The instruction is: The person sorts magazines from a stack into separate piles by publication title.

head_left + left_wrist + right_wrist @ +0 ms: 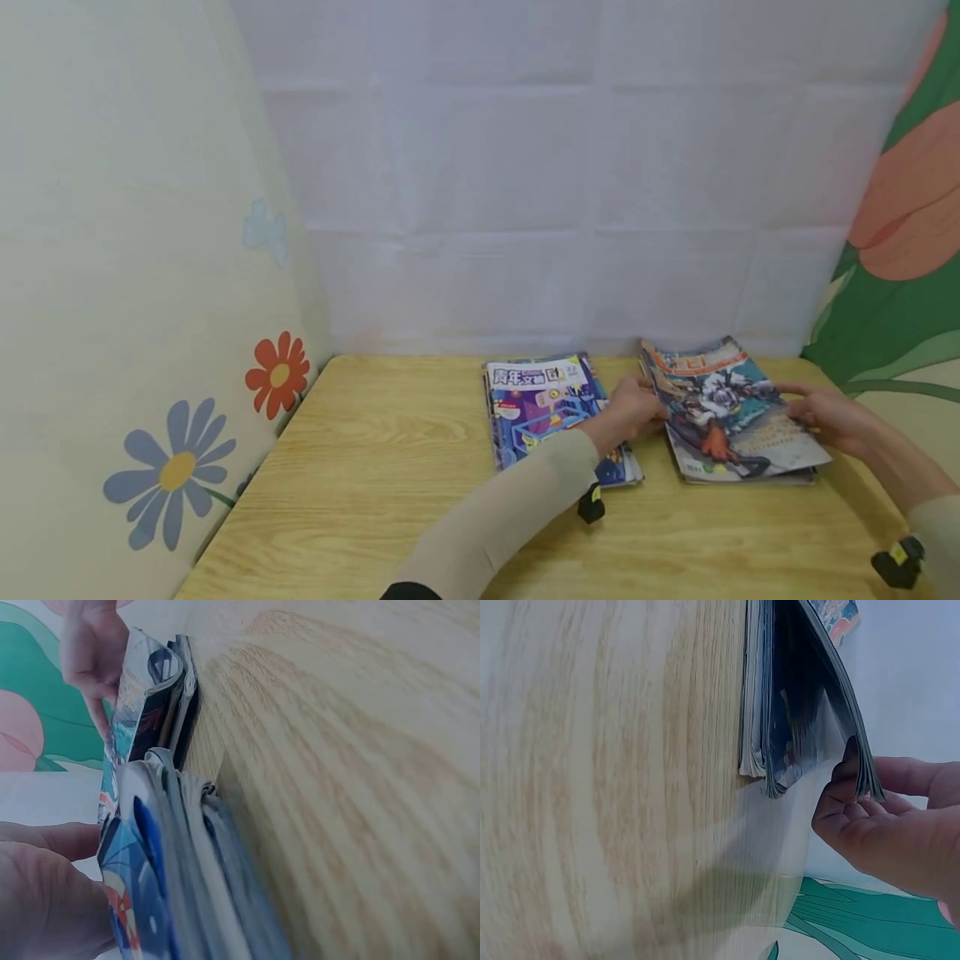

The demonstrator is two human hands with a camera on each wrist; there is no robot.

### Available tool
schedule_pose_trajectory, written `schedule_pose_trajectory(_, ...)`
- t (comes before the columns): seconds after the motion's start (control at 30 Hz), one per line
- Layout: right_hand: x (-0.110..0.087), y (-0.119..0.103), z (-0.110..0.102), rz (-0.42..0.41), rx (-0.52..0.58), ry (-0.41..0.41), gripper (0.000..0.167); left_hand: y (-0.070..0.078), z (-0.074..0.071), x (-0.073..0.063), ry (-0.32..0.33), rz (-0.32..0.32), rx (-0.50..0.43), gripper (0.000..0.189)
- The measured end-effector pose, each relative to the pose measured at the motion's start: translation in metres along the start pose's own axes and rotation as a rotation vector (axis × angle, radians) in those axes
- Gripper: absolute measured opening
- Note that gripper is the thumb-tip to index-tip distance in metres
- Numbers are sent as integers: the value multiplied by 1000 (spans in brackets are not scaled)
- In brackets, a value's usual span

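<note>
A magazine (720, 408) with an orange title and a comic-style cover lies over a pile at the right of the table. My right hand (832, 417) pinches its right edge; in the right wrist view, that edge of the magazine (855, 712) is raised off the magazines below (756, 712), leaving a gap. At its left edge, the fingers of my left hand (633, 407) grip the side, though the fingertips are partly hidden. Below my left forearm sits a second pile, topped by a purple magazine (536, 400); its page edges (202, 855) loom close in the left wrist view.
Both piles stand on a wood-grain table (390, 450), towards its back edge. A white creased sheet (480, 208) hangs behind. Painted flowers mark the left wall (90, 250), and a green and pink mural (915, 208) covers the right side.
</note>
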State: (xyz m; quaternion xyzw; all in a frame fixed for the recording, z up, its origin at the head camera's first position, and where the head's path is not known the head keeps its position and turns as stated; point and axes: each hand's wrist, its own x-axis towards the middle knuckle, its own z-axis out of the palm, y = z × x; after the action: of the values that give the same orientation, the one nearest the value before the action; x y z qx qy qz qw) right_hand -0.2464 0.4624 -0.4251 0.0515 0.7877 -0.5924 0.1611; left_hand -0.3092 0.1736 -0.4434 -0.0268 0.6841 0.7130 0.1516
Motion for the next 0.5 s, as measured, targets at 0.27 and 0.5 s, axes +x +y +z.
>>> schedule_pose_trajectory(0.27,9,3,-6,27,-50,22,69,-4,3,2,0,-29,-1,58)
schedule_pose_trajectory(0.5,7,9,-6,41,-35,37,69,-2,3,-1,3,-49,11,60)
